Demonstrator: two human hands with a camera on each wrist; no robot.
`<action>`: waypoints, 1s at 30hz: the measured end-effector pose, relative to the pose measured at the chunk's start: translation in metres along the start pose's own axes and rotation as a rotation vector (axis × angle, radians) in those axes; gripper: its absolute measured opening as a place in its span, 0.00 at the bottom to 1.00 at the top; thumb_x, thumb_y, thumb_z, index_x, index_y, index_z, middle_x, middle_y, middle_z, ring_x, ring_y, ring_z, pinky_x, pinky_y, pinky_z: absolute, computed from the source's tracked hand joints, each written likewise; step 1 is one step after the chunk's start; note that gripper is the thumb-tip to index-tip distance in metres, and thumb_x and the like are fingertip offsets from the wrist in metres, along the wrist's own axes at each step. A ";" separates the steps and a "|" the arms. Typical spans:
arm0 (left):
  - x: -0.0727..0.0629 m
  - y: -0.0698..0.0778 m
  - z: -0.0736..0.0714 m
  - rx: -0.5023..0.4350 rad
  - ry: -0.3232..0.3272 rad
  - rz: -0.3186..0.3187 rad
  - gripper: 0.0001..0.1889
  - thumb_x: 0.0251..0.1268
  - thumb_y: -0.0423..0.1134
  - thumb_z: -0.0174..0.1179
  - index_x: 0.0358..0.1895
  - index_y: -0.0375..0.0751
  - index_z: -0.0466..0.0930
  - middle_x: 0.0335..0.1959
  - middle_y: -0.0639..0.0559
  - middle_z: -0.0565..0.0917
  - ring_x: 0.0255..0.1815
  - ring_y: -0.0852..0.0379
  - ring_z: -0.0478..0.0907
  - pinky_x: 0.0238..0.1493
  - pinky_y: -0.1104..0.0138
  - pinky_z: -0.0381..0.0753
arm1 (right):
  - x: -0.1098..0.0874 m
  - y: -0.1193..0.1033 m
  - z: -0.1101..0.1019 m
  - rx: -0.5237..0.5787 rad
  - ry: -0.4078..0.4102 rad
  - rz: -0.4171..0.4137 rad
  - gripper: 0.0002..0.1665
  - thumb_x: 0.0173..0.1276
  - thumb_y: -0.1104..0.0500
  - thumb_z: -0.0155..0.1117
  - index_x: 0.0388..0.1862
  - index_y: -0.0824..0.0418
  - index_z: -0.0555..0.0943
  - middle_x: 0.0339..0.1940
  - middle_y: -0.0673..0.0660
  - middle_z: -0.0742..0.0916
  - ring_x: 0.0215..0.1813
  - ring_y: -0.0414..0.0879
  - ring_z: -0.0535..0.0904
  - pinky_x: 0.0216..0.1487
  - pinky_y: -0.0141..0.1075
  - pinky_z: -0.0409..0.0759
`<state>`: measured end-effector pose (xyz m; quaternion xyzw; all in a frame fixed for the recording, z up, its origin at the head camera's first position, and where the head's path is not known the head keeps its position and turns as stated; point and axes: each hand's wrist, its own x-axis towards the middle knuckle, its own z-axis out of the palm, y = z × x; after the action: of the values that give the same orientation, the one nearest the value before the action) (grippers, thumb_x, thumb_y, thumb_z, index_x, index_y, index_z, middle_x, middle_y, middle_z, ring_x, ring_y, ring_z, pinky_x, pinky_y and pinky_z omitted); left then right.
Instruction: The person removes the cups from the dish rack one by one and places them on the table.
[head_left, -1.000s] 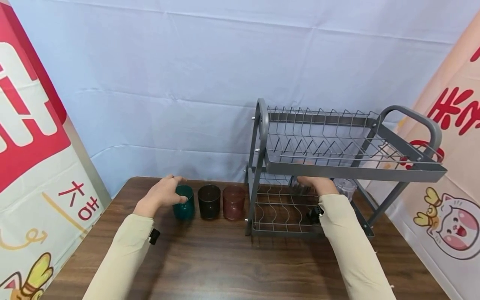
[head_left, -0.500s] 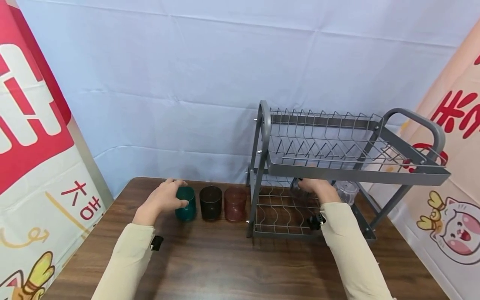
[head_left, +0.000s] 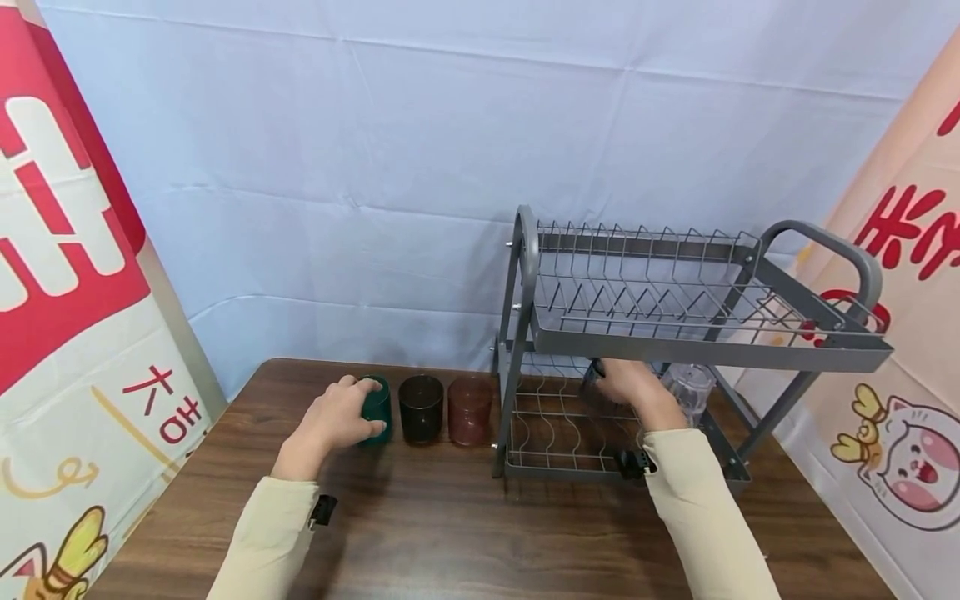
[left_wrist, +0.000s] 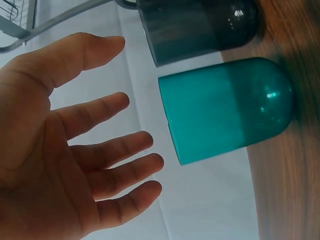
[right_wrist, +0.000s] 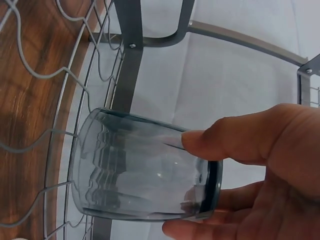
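Observation:
My right hand (head_left: 630,385) reaches into the lower tier of the grey dish rack (head_left: 705,343). It grips a clear grey-blue glass (right_wrist: 145,170) near its thick, dark base, thumb on one side and fingers on the other. The glass is upside down, its mouth at the wire bars. My left hand (head_left: 337,417) is beside the teal glass (left_wrist: 225,110), fingers spread and loosely bent. A gap shows between its fingertips and the teal glass in the left wrist view. A black glass (head_left: 421,408) and a reddish glass (head_left: 469,410) stand in line to its right.
Another clear glass (head_left: 688,390) sits on the rack's lower tier, right of my right hand. The upper tier's wire slots overhang that hand. A pale cloth (head_left: 337,208) hangs behind the wooden table (head_left: 450,533), with printed banners at both sides.
My left hand has come down slightly beside the teal glass. My right hand, still holding the grey-blue glass, has lowered a little within the rack.

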<state>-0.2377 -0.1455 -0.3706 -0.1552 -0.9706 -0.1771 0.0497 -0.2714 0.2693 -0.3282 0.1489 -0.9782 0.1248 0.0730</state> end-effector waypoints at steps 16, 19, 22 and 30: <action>-0.017 0.020 0.017 0.037 0.009 0.027 0.31 0.51 0.46 0.69 0.59 0.37 0.73 0.52 0.35 0.72 0.50 0.37 0.71 0.41 0.48 0.74 | -0.022 -0.011 -0.006 -0.003 -0.086 0.039 0.26 0.61 0.66 0.62 0.59 0.69 0.72 0.53 0.72 0.77 0.56 0.70 0.67 0.50 0.58 0.67; -0.018 0.026 0.020 0.027 0.000 0.029 0.31 0.50 0.46 0.69 0.58 0.37 0.74 0.51 0.37 0.72 0.50 0.38 0.71 0.42 0.48 0.74 | -0.027 -0.013 -0.007 -0.001 -0.072 0.028 0.26 0.60 0.66 0.63 0.58 0.69 0.72 0.48 0.70 0.79 0.53 0.68 0.68 0.47 0.56 0.68; -0.020 0.030 0.022 0.020 -0.002 0.027 0.30 0.49 0.46 0.70 0.57 0.38 0.74 0.49 0.39 0.73 0.49 0.40 0.71 0.41 0.49 0.73 | -0.032 -0.016 -0.008 0.012 -0.055 0.014 0.25 0.59 0.66 0.63 0.56 0.68 0.73 0.43 0.69 0.79 0.49 0.65 0.70 0.43 0.54 0.70; -0.028 0.039 0.031 0.037 0.007 0.041 0.30 0.49 0.48 0.70 0.56 0.41 0.75 0.45 0.41 0.74 0.46 0.42 0.72 0.39 0.50 0.74 | -0.047 -0.023 -0.005 0.037 -0.038 0.033 0.24 0.57 0.67 0.65 0.55 0.66 0.75 0.40 0.69 0.76 0.41 0.62 0.72 0.36 0.51 0.72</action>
<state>-0.1999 -0.1082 -0.3909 -0.1735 -0.9702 -0.1584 0.0595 -0.2191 0.2622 -0.3268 0.1364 -0.9793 0.1411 0.0496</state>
